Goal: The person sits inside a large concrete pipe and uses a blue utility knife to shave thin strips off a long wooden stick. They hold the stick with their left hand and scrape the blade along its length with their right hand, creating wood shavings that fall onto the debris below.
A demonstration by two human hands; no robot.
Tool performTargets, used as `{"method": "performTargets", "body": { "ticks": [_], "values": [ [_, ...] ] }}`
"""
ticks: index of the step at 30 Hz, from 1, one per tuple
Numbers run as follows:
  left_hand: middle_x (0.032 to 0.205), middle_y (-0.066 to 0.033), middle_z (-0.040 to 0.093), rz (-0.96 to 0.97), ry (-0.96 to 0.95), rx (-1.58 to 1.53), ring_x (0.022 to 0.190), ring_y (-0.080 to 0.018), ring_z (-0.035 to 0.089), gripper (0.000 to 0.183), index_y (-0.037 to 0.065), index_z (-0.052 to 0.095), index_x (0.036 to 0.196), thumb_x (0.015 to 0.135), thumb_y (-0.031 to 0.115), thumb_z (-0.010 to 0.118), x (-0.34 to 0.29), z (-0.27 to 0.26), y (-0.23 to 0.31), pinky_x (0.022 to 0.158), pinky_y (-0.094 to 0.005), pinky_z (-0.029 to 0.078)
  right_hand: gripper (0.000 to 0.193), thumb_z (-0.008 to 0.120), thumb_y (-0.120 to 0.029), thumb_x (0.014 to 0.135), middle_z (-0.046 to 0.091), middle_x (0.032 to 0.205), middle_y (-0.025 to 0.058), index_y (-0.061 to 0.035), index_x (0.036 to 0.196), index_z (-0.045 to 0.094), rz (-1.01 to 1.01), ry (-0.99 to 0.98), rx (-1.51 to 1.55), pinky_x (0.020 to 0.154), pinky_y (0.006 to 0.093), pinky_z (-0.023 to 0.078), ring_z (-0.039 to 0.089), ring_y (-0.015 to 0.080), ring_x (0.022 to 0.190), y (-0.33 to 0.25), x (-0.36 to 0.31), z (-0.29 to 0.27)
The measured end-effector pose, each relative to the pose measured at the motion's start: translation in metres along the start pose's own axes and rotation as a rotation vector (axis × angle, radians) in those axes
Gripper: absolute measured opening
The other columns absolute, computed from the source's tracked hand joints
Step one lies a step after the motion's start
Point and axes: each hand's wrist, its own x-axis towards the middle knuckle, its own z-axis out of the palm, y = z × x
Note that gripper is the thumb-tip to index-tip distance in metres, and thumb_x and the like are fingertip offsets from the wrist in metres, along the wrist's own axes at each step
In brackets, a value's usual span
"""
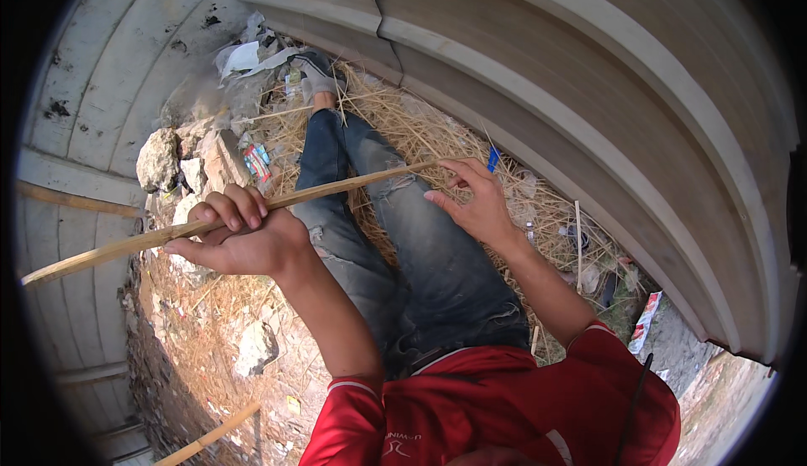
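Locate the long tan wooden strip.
Head view, left to centre: the strip lies in the left hand, over the blue jeans, tip by the right hand.

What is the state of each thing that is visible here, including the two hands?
Left hand: fingers curled over the wooden strip.
Wooden strip: held slantwise, its right end higher in the picture.
Right hand: open, thumb apart from forefinger, fingertips by the strip's right end; contact unclear.
Jeans: worn, torn in places.
Straw: loose, scattered.
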Motion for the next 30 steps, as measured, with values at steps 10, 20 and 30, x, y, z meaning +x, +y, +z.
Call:
{"method": "performTargets", "body": {
  "ticks": [10, 20, 30],
  "values": [
    [0.052, 0.0034, 0.033, -0.059, -0.035, -0.090, 0.042, -0.0089, 0.028, 0.062, 0.015, 0.049, 0.073, 0.107, 0.065, 0.033, 0.018, -0.041, 0.019, 0.039, -0.0245, 0.021, 0.016, 0.075, -0.007, 0.093, 0.072, 0.081, 0.0082, 0.0036, 0.104, 0.079, 0.342, 0.069, 0.364, 0.064, 0.0280, 0.052, 0.063, 0.0137, 0.069, 0.048, -0.002, 0.013],
    [0.056, 0.0040, 0.031, -0.190, 0.035, -0.421, 0.046, -0.0100, 0.027, 0.065, 0.014, 0.043, 0.072, 0.101, 0.071, 0.035, 0.046, -0.099, 0.019, 0.042, -0.0259, 0.021, 0.058, 0.067, -0.029, 0.099, 0.068, 0.116, 0.0134, 0.0095, 0.140, 0.055, 0.753, 0.555, -0.341, 0.077, 0.0321, 0.053, 0.067, 0.0178, 0.086, 0.201, -0.010, -0.066],
    [0.055, -0.0002, 0.031, -0.237, 0.206, -0.527, 0.063, -0.0175, 0.038, 0.074, 0.017, 0.027, 0.053, 0.088, 0.082, 0.019, -0.020, -0.127, -0.025, 0.077, -0.0380, 0.036, 0.067, 0.054, -0.052, 0.106, 0.067, 0.123, 0.0257, 0.0058, 0.139, 0.051, 0.602, -0.328, 0.862, 0.077, 0.0310, 0.059, 0.075, 0.0223, 0.090, 0.010, 0.049, 0.035]
  ]
}}
